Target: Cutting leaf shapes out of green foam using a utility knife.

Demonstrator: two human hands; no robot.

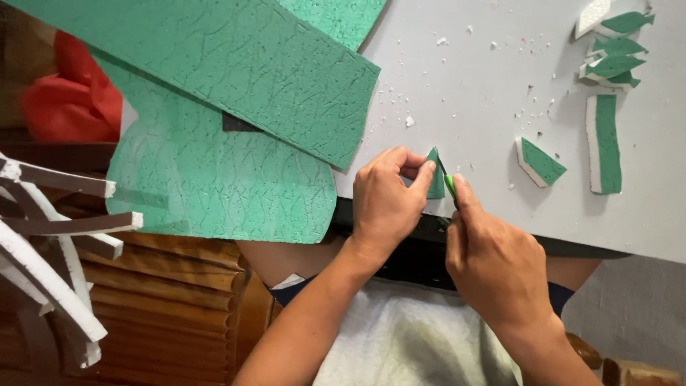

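A pale grey table [500, 93] fills the upper right, lit evenly by soft light, its near edge dark. To the lower left stands brown wooden furniture [171, 293] with slatted, ridged panels. A red cloth [71, 100] lies bunched at the far left in shadow.

Bare forearms, pale grey-white lap garment [407, 336]

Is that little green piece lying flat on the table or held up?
Held up: the left hand pinches the small green piece on edge against the grey board.
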